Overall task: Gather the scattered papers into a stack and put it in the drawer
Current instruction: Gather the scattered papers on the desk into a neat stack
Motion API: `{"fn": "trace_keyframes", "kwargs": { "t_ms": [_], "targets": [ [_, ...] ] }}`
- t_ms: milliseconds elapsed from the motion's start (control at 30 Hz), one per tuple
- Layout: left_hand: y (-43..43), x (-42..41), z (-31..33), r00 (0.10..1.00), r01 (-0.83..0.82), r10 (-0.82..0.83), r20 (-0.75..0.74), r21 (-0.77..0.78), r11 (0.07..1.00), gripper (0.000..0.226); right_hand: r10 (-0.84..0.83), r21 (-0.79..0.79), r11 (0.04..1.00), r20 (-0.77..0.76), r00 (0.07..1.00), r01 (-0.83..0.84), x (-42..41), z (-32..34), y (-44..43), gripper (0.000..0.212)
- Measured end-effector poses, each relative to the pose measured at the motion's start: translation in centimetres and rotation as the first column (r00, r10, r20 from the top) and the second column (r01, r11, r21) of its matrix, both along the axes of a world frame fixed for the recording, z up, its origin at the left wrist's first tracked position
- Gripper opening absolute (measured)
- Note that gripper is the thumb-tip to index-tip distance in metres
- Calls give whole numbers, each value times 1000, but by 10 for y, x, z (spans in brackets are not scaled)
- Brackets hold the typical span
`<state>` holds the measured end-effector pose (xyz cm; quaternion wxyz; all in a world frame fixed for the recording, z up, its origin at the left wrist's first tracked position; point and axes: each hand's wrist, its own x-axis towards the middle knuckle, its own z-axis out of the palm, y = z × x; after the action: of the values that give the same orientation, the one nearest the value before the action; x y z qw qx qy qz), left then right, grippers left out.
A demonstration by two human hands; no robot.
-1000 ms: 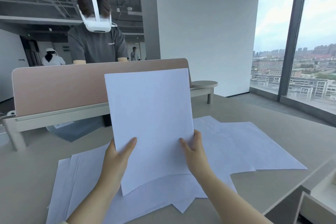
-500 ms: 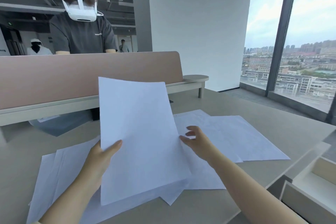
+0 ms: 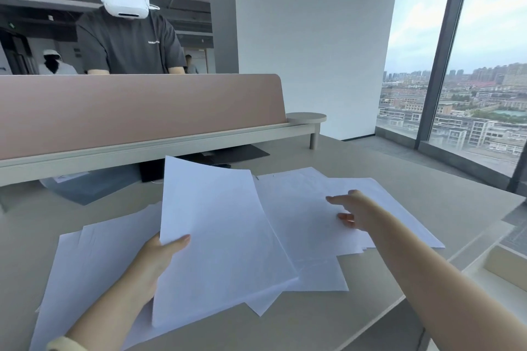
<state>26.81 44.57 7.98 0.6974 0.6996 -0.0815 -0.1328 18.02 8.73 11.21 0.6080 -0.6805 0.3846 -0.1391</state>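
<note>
- Hands at separate jobs above a pale counter (image 3: 285, 325).
- Left hand (image 3: 155, 262): gripping a gathered sheaf of papers (image 3: 222, 236) at its lower left edge, thumb across the front face, fingers hidden behind. Sheaf tilted up off the counter, its top edge bending away.
- Right hand (image 3: 353, 211): holding nothing, fingers straight and spread, reaching low over the loose sheets (image 3: 299, 208) on the right. Touching them or just above them: cannot tell.
- More scattered sheets (image 3: 94, 259) fanned flat on the counter beneath and left of the sheaf, overlapping at odd angles.
- What looks like the open drawer (image 3: 502, 263) at the lower right, below the counter's rim and well apart from the sheaf.
- Beyond: a pink divider (image 3: 137, 111), a person in a white headset (image 3: 125, 6) behind it, a tall window (image 3: 484, 80) on the right.
- Step in hand, most likely: gathering, early to midway, with most paper not yet collected.
- Next move calls for drawing the right-hand sheets together without creasing them, joining them to the sheaf, then the same for the left pile, and squaring the edges before the drawer.
</note>
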Motion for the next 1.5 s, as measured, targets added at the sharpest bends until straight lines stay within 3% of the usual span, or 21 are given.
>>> {"fn": "trace_keyframes", "kwargs": {
  "t_ms": [100, 200, 400, 500, 600, 667, 767, 833, 900, 967, 1000, 1067, 1200, 1300, 1400, 1500],
  "targets": [
    [0, -1, 0, 1000, -5, 5, -7, -7, 1000, 33, 36, 29, 999, -24, 999, -35, -1, 0, 5, 69],
    [-1, -2, 0, 1000, -15, 15, -4, -8, 1000, 32, 80, 61, 995, -7, 997, -79, 0, -1, 10, 23],
    [0, -4, 0, 1000, -3, 3, -13, -12, 1000, 35, 179, -14, 984, -46, 983, -180, 5, -1, 20, 33],
    [0, -5, 1, 1000, 1, -1, -2, -9, 1000, 34, 245, -42, 968, -43, 968, -247, 11, -7, 20, 55],
    [-1, -8, 3, 1000, 8, -8, 9, -9, 1000, 30, 321, -52, 946, 20, 947, -320, 3, 0, 34, 20],
    [-2, -9, 4, 1000, 5, -5, 7, -6, 1000, 30, 366, -49, 930, 81, 927, -363, 1, 3, 40, 16],
    [-1, -8, 3, 1000, -2, 2, 6, 1, 1000, 34, 283, -193, 944, 60, 957, -267, 9, 10, 40, 43],
    [0, -6, 3, 1000, -2, 2, 3, -11, 1000, 36, 130, -370, 922, 17, 991, -115, 11, 24, 38, 29],
    [-1, -4, 3, 1000, -4, 4, -10, -27, 1000, 36, -18, -544, 836, 100, 995, 70, 6, 45, 33, 20],
    [-1, -2, 4, 1000, 8, -9, -20, -42, 999, 38, -60, -635, 732, 298, 953, 245, -2, 66, 37, 20],
    [-2, -1, 4, 999, 20, -22, -26, -60, 998, 39, -18, -670, 684, 380, 925, 289, -8, 73, 46, 20],
    [-2, 1, 6, 998, 39, -42, -35, -85, 996, 42, 131, -763, 596, 400, 907, 251, -17, 74, 74, 24],
    [-3, 3, 5, 997, 12, -17, -75, -69, 998, 33, 481, -926, 376, 178, 859, -19, -19, 19, 130, 46],
    [-2, -1, 5, 1000, -18, 18, -17, 12, 1000, 32, 603, -944, 217, -72, 795, -250, -13, -31, 151, 58],
    [-1, 3, 4, 998, -68, 69, 0, 52, 996, 45, 656, -938, 79, -205, 726, -337, -10, -50, 159, 59],
    [-3, 4, 7, 998, -40, 44, -48, 80, 996, 47, 669, -953, -36, -246, 701, -300, -12, -55, 165, 48]
  ]
}}
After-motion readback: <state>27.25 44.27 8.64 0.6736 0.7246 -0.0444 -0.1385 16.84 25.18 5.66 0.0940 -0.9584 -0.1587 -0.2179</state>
